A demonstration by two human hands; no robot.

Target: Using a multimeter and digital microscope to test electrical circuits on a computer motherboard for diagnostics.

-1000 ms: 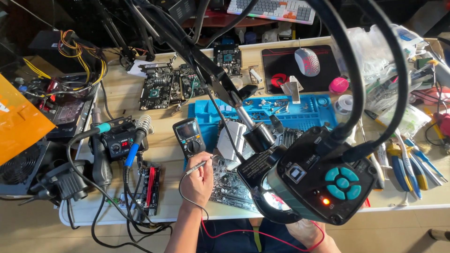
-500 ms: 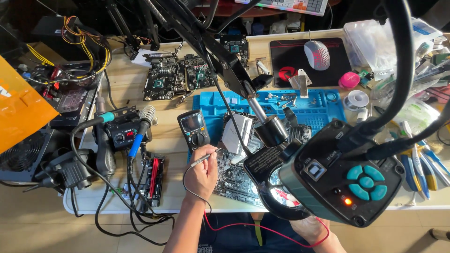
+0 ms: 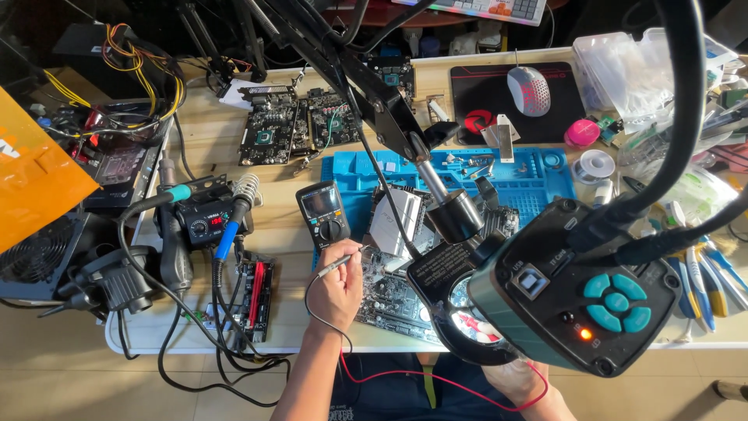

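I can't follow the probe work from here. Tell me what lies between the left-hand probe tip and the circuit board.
Nothing visible does. The left hand holds a thin probe whose tip reaches the edge of the circuit board beside the multimeter. The microscope head hangs over the board's right part, hiding most of the right hand.

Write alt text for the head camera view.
The left hand holds a thin probe to a circuit board beside a black multimeter. The right hand is mostly hidden under a teal-buttoned microscope head above a cluttered workbench.
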